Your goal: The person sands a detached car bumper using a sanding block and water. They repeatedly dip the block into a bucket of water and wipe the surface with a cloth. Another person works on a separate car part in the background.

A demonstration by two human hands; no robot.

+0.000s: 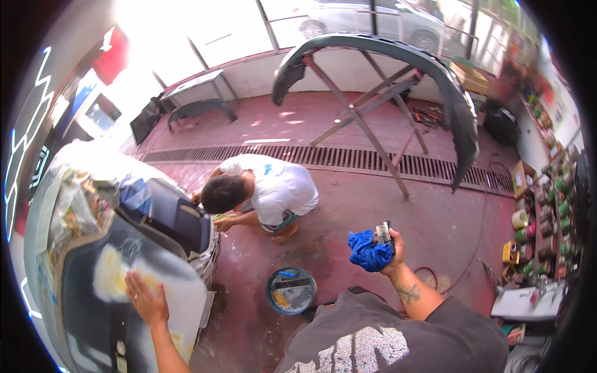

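My left hand lies flat, fingers stretched out, on a car body panel. Its surface is dark and grey-white, with yellow filler patches beside and under the fingers. Off to the right, my right hand is closed around a bunched blue cloth and a small silver-and-black object, whose kind I cannot make out. A round blue basin stands on the floor between my arms, with a dark strip and a small blue item in it.
A co-worker in a white shirt crouches at the car's far end. Beyond a floor grate, a bumper rests on a crossed stand. Shelves of cans line the right wall; a hose runs across the floor.
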